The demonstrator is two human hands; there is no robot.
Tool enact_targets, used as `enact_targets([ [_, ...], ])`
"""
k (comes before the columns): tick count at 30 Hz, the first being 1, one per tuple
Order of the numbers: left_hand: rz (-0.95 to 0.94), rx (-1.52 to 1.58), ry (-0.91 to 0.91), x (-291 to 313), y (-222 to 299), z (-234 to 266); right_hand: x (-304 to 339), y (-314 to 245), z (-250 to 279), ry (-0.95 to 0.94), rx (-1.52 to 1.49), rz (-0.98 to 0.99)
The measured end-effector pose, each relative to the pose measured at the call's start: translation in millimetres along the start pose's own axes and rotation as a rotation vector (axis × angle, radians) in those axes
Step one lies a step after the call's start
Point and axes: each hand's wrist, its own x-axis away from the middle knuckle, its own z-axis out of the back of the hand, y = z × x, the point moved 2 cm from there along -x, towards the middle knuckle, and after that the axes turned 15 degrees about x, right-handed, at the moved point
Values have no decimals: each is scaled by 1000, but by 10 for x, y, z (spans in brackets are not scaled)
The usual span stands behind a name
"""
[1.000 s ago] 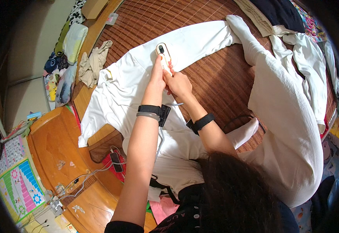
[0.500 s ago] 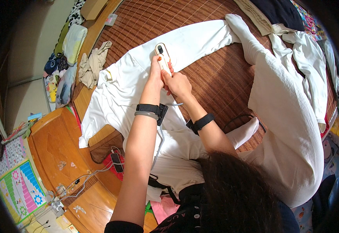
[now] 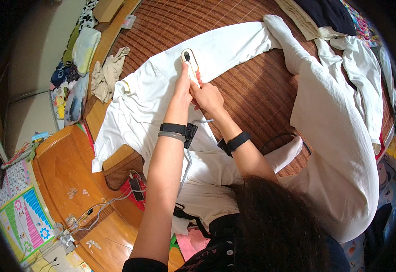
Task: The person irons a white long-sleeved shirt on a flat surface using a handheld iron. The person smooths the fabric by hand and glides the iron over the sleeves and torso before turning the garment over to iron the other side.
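Note:
Both hands hold a small white handheld appliance [image 3: 189, 56] with a rounded head, a light gold rim and a dark patch on top; it looks like a mini garment iron. My left hand [image 3: 182, 85] wraps its handle, thumb stretched up along the top. Around the lower end of the handle my right hand [image 3: 208, 98] is closed too, some fingertips showing on its far side. The head rests on or just over a white long-sleeved garment [image 3: 157, 72], whose smooth sleeve reaches toward my socked foot [image 3: 282, 34]. Its body lies wrinkled at the left.
A brown woven mat [image 3: 248, 84] lies under the garment. A grey cord [image 3: 186, 170] runs beside my left forearm. Crumpled beige cloth [image 3: 109, 75] and folded clothes [image 3: 86, 50] sit at the left; more white clothing [image 3: 361, 68] lies right. A phone [image 3: 136, 188] with cables lies near the wooden panel [image 3: 66, 165].
My left thumb has shifted up the handle and now covers the small orange-red spot that showed before. The appliance and garment are almost where they were.

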Motion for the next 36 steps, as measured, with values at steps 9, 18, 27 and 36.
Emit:
enact_targets([
  [9, 111, -25, -96, 43, 201, 92, 18, -52, -38, -74, -27, 46],
  [18, -711, -1076, 160, -377, 343, 872, -310, -200, -30, -221, -936, 57],
  [27, -317, -1498, 182, -260, 251, 991, -603, -39, 411, 216, -258, 79],
  [36, -321, -1443, 214, -268, 248, 1059, -526, 324, 1444, 253, -451, -20],
])
